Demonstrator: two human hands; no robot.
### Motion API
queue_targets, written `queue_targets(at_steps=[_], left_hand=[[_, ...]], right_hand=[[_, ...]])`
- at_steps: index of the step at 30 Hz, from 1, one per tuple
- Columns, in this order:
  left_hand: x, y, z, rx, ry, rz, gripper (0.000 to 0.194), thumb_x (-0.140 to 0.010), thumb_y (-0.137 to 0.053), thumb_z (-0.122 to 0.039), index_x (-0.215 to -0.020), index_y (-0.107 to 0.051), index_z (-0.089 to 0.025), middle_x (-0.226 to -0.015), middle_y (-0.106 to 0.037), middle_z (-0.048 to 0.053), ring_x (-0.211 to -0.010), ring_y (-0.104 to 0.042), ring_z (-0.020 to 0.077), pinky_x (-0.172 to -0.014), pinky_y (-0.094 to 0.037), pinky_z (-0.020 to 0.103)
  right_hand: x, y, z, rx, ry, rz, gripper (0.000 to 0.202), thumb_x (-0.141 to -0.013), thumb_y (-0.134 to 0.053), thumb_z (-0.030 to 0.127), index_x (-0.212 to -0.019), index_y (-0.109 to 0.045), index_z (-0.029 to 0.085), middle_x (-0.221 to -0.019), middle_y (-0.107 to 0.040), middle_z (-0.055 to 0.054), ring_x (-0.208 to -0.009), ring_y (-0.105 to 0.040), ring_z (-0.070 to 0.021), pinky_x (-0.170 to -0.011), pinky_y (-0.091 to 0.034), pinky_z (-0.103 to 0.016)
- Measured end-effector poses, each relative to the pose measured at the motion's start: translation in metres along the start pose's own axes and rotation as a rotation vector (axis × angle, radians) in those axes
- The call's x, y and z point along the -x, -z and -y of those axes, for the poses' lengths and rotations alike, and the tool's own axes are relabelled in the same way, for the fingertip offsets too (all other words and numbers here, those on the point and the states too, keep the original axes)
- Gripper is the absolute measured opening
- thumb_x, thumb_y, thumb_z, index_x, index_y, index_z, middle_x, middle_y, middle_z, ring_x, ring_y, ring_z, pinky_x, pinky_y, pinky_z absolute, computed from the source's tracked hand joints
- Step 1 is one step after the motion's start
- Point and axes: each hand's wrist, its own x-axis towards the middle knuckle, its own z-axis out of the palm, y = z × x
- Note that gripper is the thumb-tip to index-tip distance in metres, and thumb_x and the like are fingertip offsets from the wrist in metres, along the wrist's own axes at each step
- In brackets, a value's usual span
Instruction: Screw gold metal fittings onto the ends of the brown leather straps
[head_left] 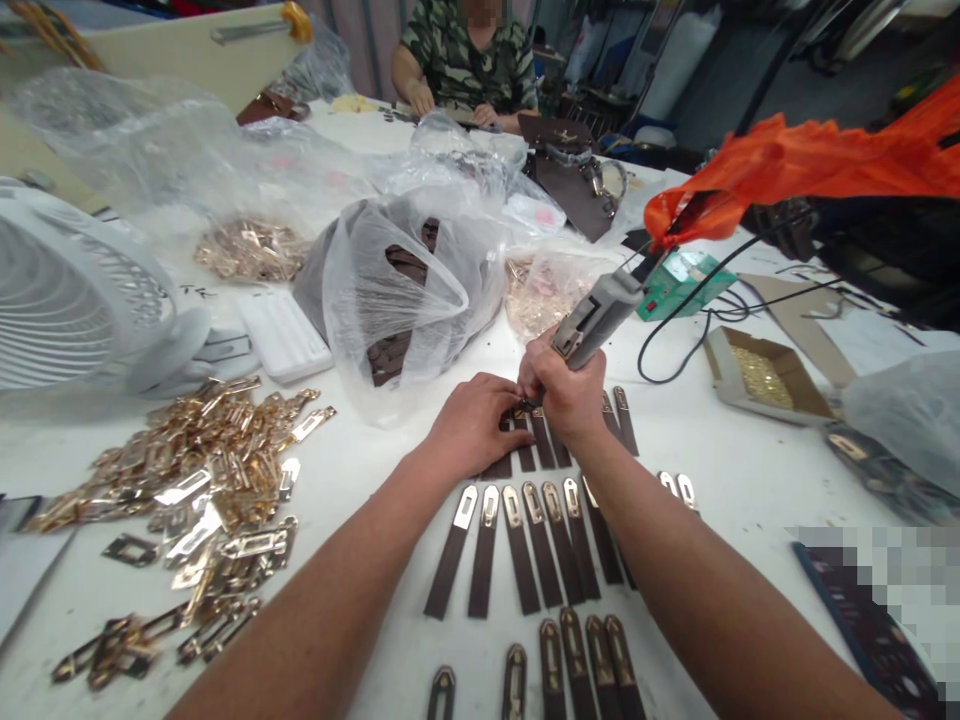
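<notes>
My right hand (571, 385) is wrapped round a grey electric screwdriver (600, 312), tilted with its tip pointing down toward the table. Beside that tip, my left hand (480, 425) has its thumb and fingers closed on a dark brown strap (496, 467), mostly hidden under the fingers. More brown straps with gold metal end plates (540, 455) lie right by both hands. Nearer to me, a row of similar straps (523, 560) is laid out side by side, and another row (574, 660) lies at the bottom edge.
Loose gold plates (217, 450) are heaped on the left, near a white fan (75, 290). A plastic bag (420, 290) of brown pieces stands ahead. At right are a green box (686, 280), a cable and a carton (765, 400) of tiny gold parts. Across the table sits a person (469, 60).
</notes>
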Motion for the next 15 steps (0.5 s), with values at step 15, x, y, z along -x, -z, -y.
queue_targets(at_steps=[15], left_hand=[[0.002,0.003,0.002,0.035,-0.015,-0.027,0.043,-0.082,-0.092,-0.040,-0.118,-0.079,-0.020,-0.133,-0.076,0.009,-0.127,-0.065,0.0285,-0.114,-0.049,0.048]], right_hand=[[0.017,0.057,0.045,-0.327,-0.066,-0.245,0.046,-0.081,-0.090,0.054,-0.077,-0.057,0.021,-0.054,-0.053,0.005,-0.046,-0.051,-0.0120,-0.050,-0.049,-0.026]])
